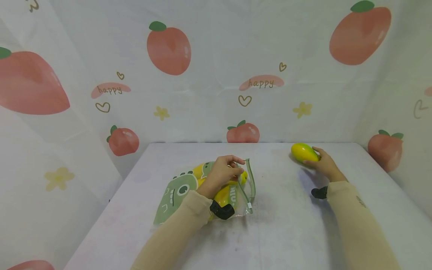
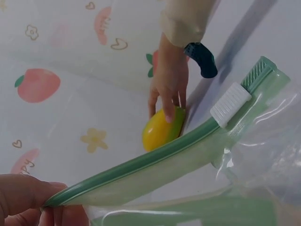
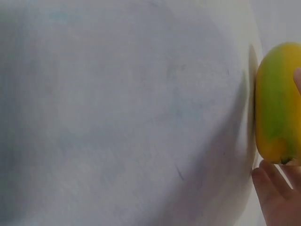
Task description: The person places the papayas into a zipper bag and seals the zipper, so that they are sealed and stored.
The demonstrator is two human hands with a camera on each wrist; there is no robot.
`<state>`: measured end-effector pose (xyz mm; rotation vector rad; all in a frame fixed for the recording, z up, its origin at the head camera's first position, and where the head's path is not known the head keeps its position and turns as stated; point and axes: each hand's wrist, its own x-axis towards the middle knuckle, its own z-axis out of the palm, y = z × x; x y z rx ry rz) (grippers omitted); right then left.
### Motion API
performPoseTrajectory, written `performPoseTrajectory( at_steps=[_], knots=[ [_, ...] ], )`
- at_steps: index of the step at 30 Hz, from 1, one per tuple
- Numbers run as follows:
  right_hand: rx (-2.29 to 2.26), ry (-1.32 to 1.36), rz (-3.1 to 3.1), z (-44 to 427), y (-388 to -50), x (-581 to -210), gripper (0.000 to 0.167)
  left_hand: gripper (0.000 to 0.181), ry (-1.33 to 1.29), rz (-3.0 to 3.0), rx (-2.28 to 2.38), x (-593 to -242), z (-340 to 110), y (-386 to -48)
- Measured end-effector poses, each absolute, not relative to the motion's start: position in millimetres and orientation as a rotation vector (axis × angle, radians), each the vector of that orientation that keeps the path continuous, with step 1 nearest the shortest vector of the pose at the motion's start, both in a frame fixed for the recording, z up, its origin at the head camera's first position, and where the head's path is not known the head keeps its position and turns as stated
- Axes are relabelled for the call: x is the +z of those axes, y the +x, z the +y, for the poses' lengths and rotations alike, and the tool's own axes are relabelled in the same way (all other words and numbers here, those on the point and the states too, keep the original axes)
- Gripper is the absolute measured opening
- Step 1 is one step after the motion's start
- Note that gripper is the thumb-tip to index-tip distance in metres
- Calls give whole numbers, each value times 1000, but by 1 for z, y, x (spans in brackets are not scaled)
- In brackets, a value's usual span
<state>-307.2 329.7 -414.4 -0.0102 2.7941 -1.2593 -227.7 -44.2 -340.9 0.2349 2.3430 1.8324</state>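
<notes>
My left hand (image 1: 221,172) pinches the green zip edge of a clear zip bag (image 1: 175,195) printed with a green cartoon monster. In the left wrist view, the bag's opening stretches away from my thumb and fingers (image 2: 23,197), with a white slider (image 2: 230,104) near its far end. Yellow-green fruit (image 1: 221,195) shows through the plastic. Over at the back right, my right hand (image 1: 324,165) grips one end of a yellow-green mango (image 1: 303,152) between thumb and fingers. The right wrist view catches the mango (image 3: 278,103) only partly, at its right edge.
Both hands work over a white table (image 1: 276,232). Behind it and at the sides hangs a white cloth (image 1: 209,105) printed with peaches, hearts and flowers. A black wrist device (image 1: 222,210) sits by the left cuff, another (image 1: 318,193) by the right cuff.
</notes>
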Motion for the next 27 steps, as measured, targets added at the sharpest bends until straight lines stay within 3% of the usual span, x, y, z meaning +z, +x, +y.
performPoseTrajectory(
  at_steps=[10,27],
  knots=[
    [-1226,24,2838,322,-307,-413,80,21,243,2374,1807,-310,-41,-201],
    [-1160,-142,2922,297,-298,-378,84,21,225,2355,1814,-340,-45,-227]
  ],
)
